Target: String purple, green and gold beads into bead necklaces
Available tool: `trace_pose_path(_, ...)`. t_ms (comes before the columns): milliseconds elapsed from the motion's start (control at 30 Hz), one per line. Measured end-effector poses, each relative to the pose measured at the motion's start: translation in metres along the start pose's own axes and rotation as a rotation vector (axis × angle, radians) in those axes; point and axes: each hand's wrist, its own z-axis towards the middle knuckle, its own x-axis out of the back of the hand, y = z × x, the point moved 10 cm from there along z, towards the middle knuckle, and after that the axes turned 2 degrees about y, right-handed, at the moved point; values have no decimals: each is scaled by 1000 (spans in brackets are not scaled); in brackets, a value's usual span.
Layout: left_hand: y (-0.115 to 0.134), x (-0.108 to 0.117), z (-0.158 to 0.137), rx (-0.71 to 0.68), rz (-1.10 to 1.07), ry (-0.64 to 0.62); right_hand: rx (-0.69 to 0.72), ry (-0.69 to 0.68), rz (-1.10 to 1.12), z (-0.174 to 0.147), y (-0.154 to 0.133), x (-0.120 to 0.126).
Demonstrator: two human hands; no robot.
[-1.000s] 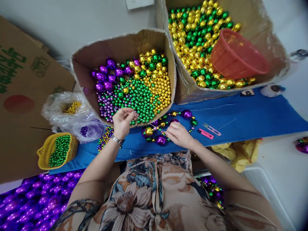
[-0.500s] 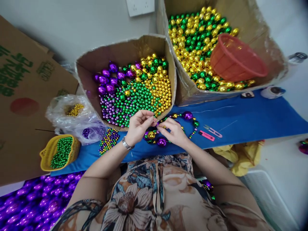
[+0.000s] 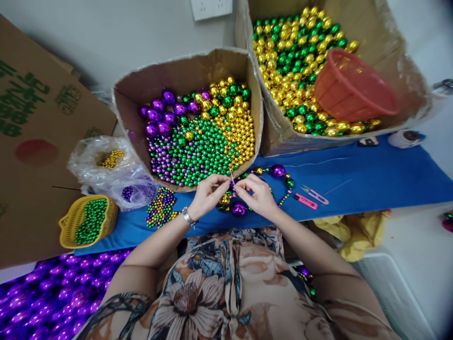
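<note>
My left hand [image 3: 212, 194] and my right hand [image 3: 257, 196] meet in front of the divided bead box. Each pinches thumb against forefinger on a thin white thread [image 3: 231, 174], whose end sticks up between the fingertips. Just below and behind my right hand, a string of purple, gold and green beads [image 3: 238, 208] lies curled on the blue cloth [image 3: 339, 174]. Part of it is hidden by the hands. The cardboard box [image 3: 258, 118] beyond the fingers holds purple, green and gold beads in patches.
Pink thread snips [image 3: 314, 194] and a pink label piece [image 3: 306, 201] lie to the right. A larger box [image 3: 276, 141] holds beads and a red basket [image 3: 354, 87]. Left are a yellow basket [image 3: 112, 219], plastic bags [image 3: 95, 165] and loose small beads [image 3: 161, 208].
My fingertips have shifted slightly, and the thread end now stands up between them. Both hands stay close together, still pinching. The whole view has moved a little.
</note>
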Motion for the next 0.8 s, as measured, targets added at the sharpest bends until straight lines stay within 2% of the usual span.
trace_pose_path(133, 1, -5, 4, 11, -30, -31, 24, -2, -42, 0, -2, -1)
trace_pose_path(433, 9, 8, 20, -56, 59, 50, 94, -1, -123, 0, -9, -3)
trace_pose_path(667, 23, 16, 19, -142, 200, 51, 63, -3, -139, 0, -3, -3)
trace_pose_path(800, 29, 12, 15, -162, 250, 0, -25, -2, -55, 2, 7, -1)
